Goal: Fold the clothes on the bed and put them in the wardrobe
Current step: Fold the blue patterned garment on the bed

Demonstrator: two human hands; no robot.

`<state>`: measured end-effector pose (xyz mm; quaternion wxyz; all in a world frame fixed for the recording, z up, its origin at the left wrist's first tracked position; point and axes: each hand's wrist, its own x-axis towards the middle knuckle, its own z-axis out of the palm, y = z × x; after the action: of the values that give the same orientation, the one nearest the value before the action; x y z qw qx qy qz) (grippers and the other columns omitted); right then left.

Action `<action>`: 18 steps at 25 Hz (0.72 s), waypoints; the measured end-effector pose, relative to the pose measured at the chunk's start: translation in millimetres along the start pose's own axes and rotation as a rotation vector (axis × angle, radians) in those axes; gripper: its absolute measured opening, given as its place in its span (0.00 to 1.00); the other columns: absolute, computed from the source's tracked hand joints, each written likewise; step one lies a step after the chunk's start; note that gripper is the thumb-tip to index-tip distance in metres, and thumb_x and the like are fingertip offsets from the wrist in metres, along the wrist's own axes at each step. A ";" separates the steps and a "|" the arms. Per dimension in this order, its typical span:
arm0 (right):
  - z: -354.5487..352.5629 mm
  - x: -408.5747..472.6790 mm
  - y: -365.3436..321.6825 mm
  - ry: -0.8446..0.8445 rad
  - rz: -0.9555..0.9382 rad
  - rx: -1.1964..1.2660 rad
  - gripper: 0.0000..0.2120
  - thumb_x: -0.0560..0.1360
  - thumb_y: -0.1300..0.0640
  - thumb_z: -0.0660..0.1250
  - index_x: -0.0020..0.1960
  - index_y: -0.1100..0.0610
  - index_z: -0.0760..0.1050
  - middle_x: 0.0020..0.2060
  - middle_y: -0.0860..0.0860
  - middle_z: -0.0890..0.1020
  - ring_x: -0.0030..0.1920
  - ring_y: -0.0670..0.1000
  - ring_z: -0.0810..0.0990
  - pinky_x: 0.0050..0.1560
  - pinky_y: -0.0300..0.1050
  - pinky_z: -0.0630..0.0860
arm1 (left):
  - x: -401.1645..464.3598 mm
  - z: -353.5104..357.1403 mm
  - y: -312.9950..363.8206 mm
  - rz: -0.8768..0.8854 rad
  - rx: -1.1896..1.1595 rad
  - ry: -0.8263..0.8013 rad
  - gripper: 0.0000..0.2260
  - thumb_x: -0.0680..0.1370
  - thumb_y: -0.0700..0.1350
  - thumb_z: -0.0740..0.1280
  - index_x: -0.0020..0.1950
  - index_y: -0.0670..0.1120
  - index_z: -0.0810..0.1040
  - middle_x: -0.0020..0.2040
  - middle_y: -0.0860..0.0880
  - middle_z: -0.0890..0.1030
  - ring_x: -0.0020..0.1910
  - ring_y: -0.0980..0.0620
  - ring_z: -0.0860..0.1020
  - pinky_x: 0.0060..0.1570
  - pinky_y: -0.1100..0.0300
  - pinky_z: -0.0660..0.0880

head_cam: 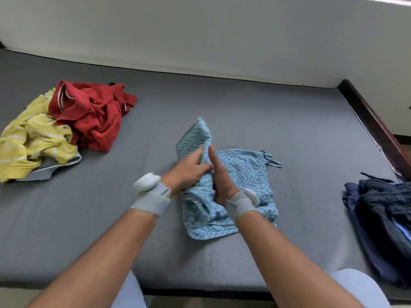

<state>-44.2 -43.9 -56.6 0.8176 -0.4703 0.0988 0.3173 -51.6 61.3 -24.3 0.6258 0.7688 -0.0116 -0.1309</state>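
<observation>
Blue patterned garment (244, 174): light blue cloth with a zigzag print, lying on the bed near the middle of the near edge; its right part is spread flat, with a drawstring end trailing at the far right corner, while its left part is lifted into a peak that points to the far side
Left hand (189, 172): its fingers are curled into the raised fold, gripping the cloth from the left
Right hand (220, 181): held on edge with the fingers straight and together, pressed against the cloth just right of the raised fold; it touches the cloth and sits right beside the left hand
Wrists: each wears a grey band (153, 201) with a white pad
Bed (266, 121): grey dotted mattress cover, running up to a pale wall on the far side
Left pile: a crumpled red shirt (93, 116) lying partly over a yellow striped garment (33, 143), far left, well apart from the hands
Right pile: dark navy clothes (382, 218) heaped at the near right edge of the bed
</observation>
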 end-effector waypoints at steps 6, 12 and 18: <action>-138.1 -19.0 -53.5 0.554 -0.181 -0.074 0.17 0.70 0.61 0.65 0.58 0.61 0.78 0.50 0.61 0.82 0.46 0.60 0.82 0.45 0.50 0.81 | 20.1 100.9 4.3 0.052 0.458 -0.247 0.38 0.75 0.63 0.64 0.79 0.51 0.54 0.72 0.46 0.68 0.70 0.50 0.68 0.69 0.57 0.62; -158.4 -28.0 -23.6 0.790 -0.622 -1.133 0.28 0.72 0.58 0.67 0.71 0.60 0.68 0.67 0.58 0.73 0.68 0.56 0.71 0.69 0.50 0.65 | -20.5 119.5 -74.9 0.004 0.945 -0.187 0.37 0.75 0.71 0.47 0.78 0.56 0.41 0.78 0.56 0.40 0.76 0.55 0.34 0.73 0.40 0.36; -161.4 -23.7 28.0 0.156 -0.170 -1.843 0.29 0.82 0.42 0.51 0.79 0.43 0.43 0.78 0.44 0.41 0.78 0.51 0.37 0.73 0.55 0.31 | -26.3 123.9 -115.8 -0.166 1.036 -0.101 0.40 0.71 0.71 0.43 0.78 0.54 0.37 0.78 0.53 0.36 0.73 0.55 0.29 0.72 0.40 0.36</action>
<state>-57.7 -178.2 -152.4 0.1325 -0.9599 -0.1724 0.1768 -120.7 -27.7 -153.8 0.1498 0.9685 -0.0439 -0.1939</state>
